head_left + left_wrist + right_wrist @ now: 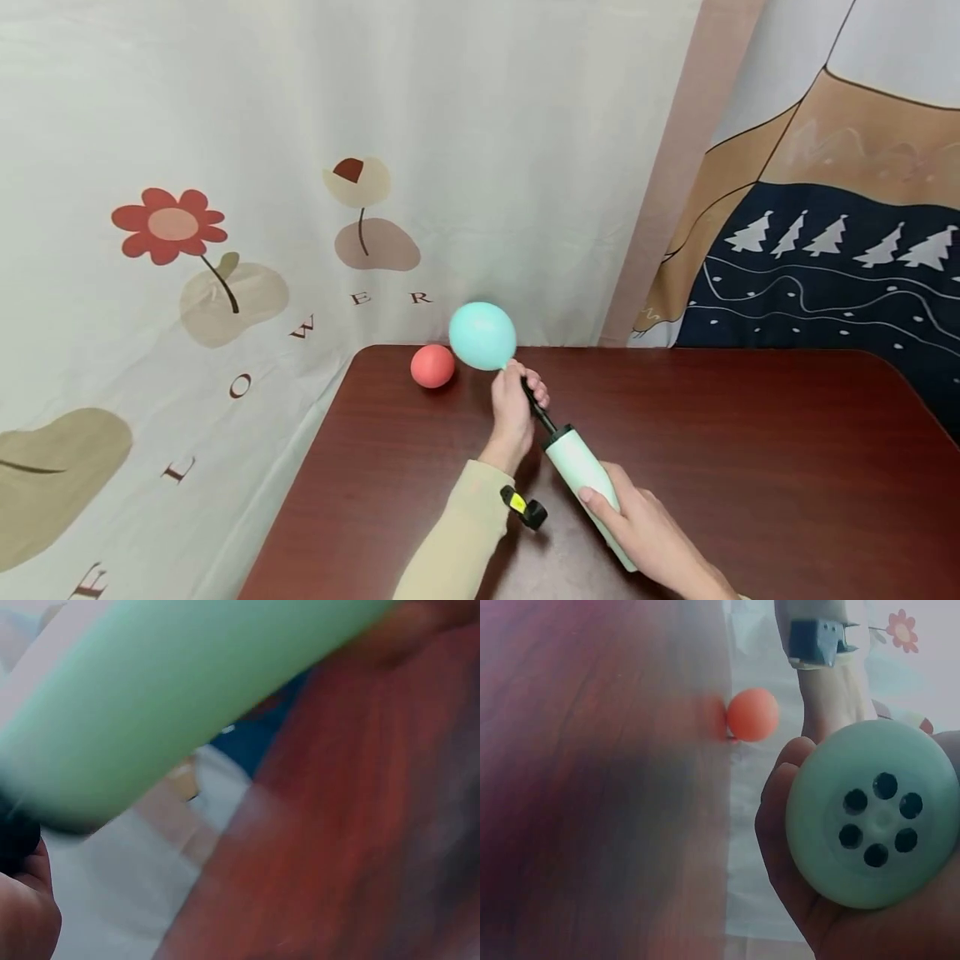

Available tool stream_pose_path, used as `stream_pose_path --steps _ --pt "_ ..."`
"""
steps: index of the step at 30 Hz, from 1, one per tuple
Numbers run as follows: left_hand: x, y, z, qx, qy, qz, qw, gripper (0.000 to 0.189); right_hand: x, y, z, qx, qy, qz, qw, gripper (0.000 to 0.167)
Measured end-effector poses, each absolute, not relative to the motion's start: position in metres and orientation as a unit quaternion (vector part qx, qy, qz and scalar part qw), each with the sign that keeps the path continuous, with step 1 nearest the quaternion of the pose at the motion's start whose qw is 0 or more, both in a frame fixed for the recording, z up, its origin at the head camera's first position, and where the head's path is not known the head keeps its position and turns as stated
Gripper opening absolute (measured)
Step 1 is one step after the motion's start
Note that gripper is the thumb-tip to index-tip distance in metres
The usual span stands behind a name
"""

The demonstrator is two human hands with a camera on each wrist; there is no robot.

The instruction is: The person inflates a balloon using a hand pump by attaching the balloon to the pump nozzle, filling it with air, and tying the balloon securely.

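A pale green balloon pump (581, 467) with a black shaft (538, 407) slants above the table in the head view. Around its green barrel my right hand (648, 529) is wrapped, thumb on top. My left hand (517, 404) grips the black end of the pump together with the neck of a turquoise balloon (483, 336), which is inflated and round. The fingers hide where balloon and pump meet. In the left wrist view the green barrel (187, 690) fills the top. The right wrist view shows the pump's round end (877, 814) with several holes.
A red inflated balloon (432, 367) rests near the far left edge of the dark wooden table (750, 450). Behind it hangs a pale curtain (525, 167) with printed flowers. A black strap device (525, 507) sits on the left wrist.
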State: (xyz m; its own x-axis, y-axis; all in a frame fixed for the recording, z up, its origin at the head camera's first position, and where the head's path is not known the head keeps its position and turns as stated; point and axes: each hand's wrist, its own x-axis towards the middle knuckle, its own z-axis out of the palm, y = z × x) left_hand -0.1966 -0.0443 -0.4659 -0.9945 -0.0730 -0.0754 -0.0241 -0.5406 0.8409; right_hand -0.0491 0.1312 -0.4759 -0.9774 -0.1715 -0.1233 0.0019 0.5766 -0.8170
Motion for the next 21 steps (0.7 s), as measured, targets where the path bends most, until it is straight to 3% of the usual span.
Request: stream_pose_path --steps 6,17,21 --pt "-0.21 -0.072 -0.458 0.065 -0.479 -0.874 0.048 0.033 -0.031 0.143 -0.475 -0.069 0.895 -0.419 0.134 0.054" --pt "-0.201 -0.063 -0.462 0.048 -0.481 -0.875 0.041 0.031 -0.033 0.135 -0.479 -0.077 0.894 -0.424 0.121 0.054" --pt "-0.191 -0.047 -0.468 0.038 -0.483 -0.875 0.013 0.028 -0.043 0.128 -0.479 -0.073 0.891 -0.44 0.083 0.05"
